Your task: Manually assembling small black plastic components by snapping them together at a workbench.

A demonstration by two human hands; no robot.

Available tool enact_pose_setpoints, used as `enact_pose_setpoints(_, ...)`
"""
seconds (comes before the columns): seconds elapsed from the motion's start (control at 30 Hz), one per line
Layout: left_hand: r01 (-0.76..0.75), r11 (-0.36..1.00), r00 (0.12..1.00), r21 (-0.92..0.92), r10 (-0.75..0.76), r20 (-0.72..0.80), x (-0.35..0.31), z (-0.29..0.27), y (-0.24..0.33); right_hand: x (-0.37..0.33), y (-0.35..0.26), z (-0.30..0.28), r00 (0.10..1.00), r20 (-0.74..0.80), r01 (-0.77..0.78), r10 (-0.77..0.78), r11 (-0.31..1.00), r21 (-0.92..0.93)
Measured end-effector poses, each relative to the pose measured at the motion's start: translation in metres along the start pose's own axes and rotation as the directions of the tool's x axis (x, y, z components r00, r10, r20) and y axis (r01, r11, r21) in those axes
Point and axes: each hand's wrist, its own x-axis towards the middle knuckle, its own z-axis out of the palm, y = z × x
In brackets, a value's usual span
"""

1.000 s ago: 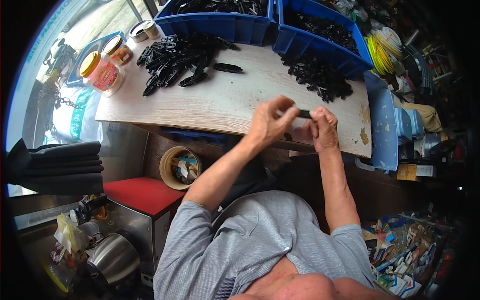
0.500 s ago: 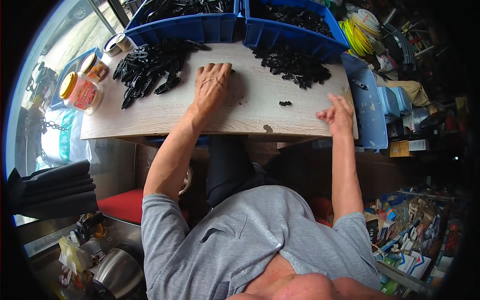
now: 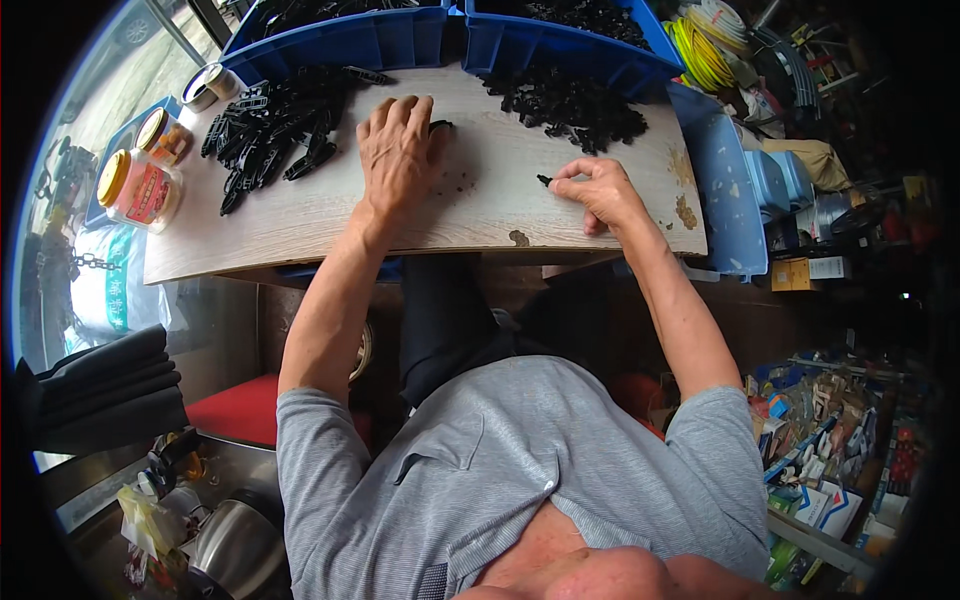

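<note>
My left hand (image 3: 395,150) rests on the tabletop with its fingers curled over a dark part. Only the end of that long black plastic piece (image 3: 441,125) shows past the fingers, and the rest is covered. Between the thumb and forefinger of my right hand (image 3: 602,190) is a small black plastic piece (image 3: 544,180), pinched just above the table. Left of my left hand lies a pile of long black plastic parts (image 3: 270,130). Beyond my right hand spreads a heap of small black plastic pieces (image 3: 570,110).
Two blue bins (image 3: 345,45) (image 3: 560,50) filled with black parts stand at the table's far edge. Jars with yellow lids (image 3: 140,190) and small tins (image 3: 200,88) are at the left. A light blue crate (image 3: 725,190) flanks the right side of the wooden table (image 3: 470,225).
My right hand has moved left from the table's right edge and picked up the small black piece that lay on the table. My left hand stays curled in about the same place.
</note>
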Motion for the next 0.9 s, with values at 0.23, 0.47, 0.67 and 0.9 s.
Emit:
enact_pose_setpoints(0.23,0.535,0.498,0.845,-0.682,-0.325,0.425,-0.05,-0.02,0.077,0.004,0.008,0.001,0.999,-0.039,0.038,-0.038,0.999,-0.003)
enact_pose_setpoints(0.47,0.477,0.574,0.878,-0.665,-0.28,0.388,-0.054,-0.024,0.105,0.004,0.002,0.005,1.0,-0.021,0.019,-0.018,0.999,0.034)
enact_pose_setpoints(0.67,0.56,0.506,0.828,-0.656,-0.313,0.466,-0.034,0.002,0.11,0.004,0.007,0.005,0.997,0.061,0.036,-0.047,0.984,0.176)
enact_pose_setpoints(0.9,0.75,0.245,0.661,-0.614,-0.258,0.704,-0.009,0.014,0.104,0.006,0.021,0.015,0.959,0.13,0.167,-0.251,0.874,0.457)
